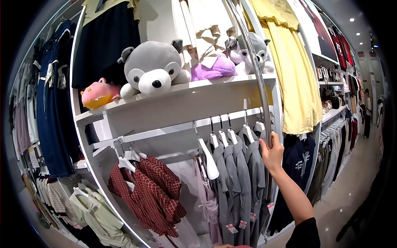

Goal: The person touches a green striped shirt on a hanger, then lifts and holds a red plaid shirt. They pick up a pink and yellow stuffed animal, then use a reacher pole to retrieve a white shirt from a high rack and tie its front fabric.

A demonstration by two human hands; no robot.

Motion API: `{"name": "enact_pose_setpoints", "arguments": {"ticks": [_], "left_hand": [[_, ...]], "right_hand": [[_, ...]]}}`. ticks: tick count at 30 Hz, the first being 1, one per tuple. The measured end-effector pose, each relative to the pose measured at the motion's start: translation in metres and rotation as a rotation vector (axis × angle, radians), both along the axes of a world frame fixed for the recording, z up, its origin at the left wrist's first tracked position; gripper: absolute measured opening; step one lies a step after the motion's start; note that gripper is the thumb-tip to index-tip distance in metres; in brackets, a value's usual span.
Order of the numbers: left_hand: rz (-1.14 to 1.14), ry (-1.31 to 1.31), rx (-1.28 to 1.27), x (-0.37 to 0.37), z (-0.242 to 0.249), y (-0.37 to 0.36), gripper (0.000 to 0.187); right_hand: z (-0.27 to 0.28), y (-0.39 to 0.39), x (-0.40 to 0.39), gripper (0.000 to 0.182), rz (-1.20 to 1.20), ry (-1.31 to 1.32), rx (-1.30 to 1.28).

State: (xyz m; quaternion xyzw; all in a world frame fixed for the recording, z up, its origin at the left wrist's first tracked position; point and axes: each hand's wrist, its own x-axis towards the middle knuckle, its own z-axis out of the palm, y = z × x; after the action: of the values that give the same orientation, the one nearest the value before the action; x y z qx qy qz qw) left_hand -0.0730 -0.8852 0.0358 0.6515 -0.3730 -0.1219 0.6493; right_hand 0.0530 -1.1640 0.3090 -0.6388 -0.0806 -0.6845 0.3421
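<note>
Four plush toys line the white shelf [194, 87] above your clothes rail [173, 131]. Far left, at nine o'clock, you have a long blue denim garment [53, 107], with pale green clothing [97, 211] lower down, near eight. The pink plush toy [98, 94] sits at ten o'clock, at the left end of the shelf. Beside it, at eleven, is the large grey-and-white plush toy [153, 68]; below, toward seven, dark red checked garments [144, 192] hang on white hangers. At six o'clock a white hanger [209, 160] tilts down from the rail. Your left hand [223, 246] is only a sliver at the bottom edge, also at six, so you cannot tell whether it is wide or narrow. The purple plush toy [214, 68] lies just past twelve, and the smaller grey-and-white one [247, 51] is at one, partly behind the metal pole [257, 74]. Grey garments [237, 182] with red-and-white tags hang at five o'clock. Your right hand [272, 152], near four, is closed around the pole, which runs from twelve o'clock down past those garments toward five. Further right, a yellow garment [294, 74] hangs at two, navy clothing [295, 165] at four, and a person [367, 113] stands well back in the aisle [351, 165], at three.
</note>
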Motion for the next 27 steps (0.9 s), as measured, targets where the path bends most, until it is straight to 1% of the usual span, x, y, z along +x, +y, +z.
{"name": "enact_pose_setpoints", "arguments": {"ticks": [2, 3, 4, 5, 6, 7, 8, 10, 11, 13, 15, 16, 17, 19, 21, 22, 23, 25, 27], "left_hand": [[-0.029, -0.068, 0.221, 0.015, 0.035, 0.005, 0.015], [-0.04, -0.152, 0.171, 0.018, 0.054, 0.005, 0.013], [-0.049, -0.238, 0.118, 0.021, 0.071, 0.004, 0.016], [-0.054, -0.223, 0.121, 0.028, 0.077, 0.006, 0.016], [-0.104, -0.242, 0.085, 0.036, 0.081, 0.008, 0.011], [-0.158, -0.26, 0.048, 0.041, 0.086, 0.009, 0.022], [-0.169, -0.245, 0.05, 0.039, 0.1, 0.007, 0.022], [-0.054, -0.369, -0.09, 0.034, 0.133, 0.001, 0.003], [-0.07, -0.354, -0.087, 0.036, 0.143, 0.001, 0.003], [-0.017, -0.547, -0.166, 0.039, 0.16, 0.001, 0.007], [0.042, -0.602, -0.25, 0.036, 0.175, -0.002, 0.008], [0.072, -0.712, -0.26, 0.038, 0.183, -0.002, 0.01], [0.098, -0.776, -0.273, 0.037, 0.192, -0.003, 0.011], [0.136, -0.842, -0.334, 0.037, 0.206, -0.011, 0.01], [0.125, -0.875, -0.378, 0.035, 0.222, -0.021, 0.012], [0.117, -0.93, -0.38, 0.033, 0.233, -0.026, 0.013], [0.116, -0.96, -0.378, 0.03, 0.244, -0.033, 0.013], [0.05, -1.023, -0.403, 0.021, 0.27, -0.049, 0.012], [0.018, -1.084, -0.386, 0.012, 0.293, -0.067, 0.013]], "right_hand": [[0.001, -0.001, -0.003, 0.027, 0.013, -0.007, 0.007], [0.001, -0.002, -0.005, 0.027, 0.033, -0.032, 0.008], [0.002, -0.002, -0.007, 0.028, 0.036, -0.039, -0.005], [0.004, 0.0, -0.012, 0.028, 0.033, -0.024, -0.002], [0.005, 0.003, -0.018, 0.029, 0.047, -0.052, 0.003], [0.005, 0.005, -0.024, 0.029, 0.059, -0.08, 0.009], [0.003, 0.005, -0.028, 0.03, 0.078, -0.071, 0.029], [0.001, 0.003, -0.037, 0.03, 0.074, -0.046, 0.043], [0.0, 0.002, -0.042, 0.029, 0.082, -0.036, 0.053], [0.002, 0.009, -0.06, 0.032, 0.074, -0.041, 0.07], [-0.003, 0.011, -0.075, 0.033, 0.091, -0.022, 0.101], [-0.005, 0.011, -0.084, 0.033, 0.054, -0.012, 0.114], [-0.009, 0.009, -0.091, 0.033, -0.043, 0.033, 0.103], [-0.014, 0.009, -0.106, 0.035, 0.0, 0.034, 0.124], [-0.024, 0.01, -0.121, 0.039, 0.053, 0.007, 0.131], [-0.028, 0.015, -0.139, 0.04, 0.023, 0.082, 0.125], [-0.036, 0.018, -0.148, 0.042, 0.05, 0.057, 0.129], [-0.053, 0.021, -0.17, 0.046, -0.013, 0.039, 0.11], [-0.07, 0.024, -0.198, 0.048, -0.032, 0.092, 0.128]]}}
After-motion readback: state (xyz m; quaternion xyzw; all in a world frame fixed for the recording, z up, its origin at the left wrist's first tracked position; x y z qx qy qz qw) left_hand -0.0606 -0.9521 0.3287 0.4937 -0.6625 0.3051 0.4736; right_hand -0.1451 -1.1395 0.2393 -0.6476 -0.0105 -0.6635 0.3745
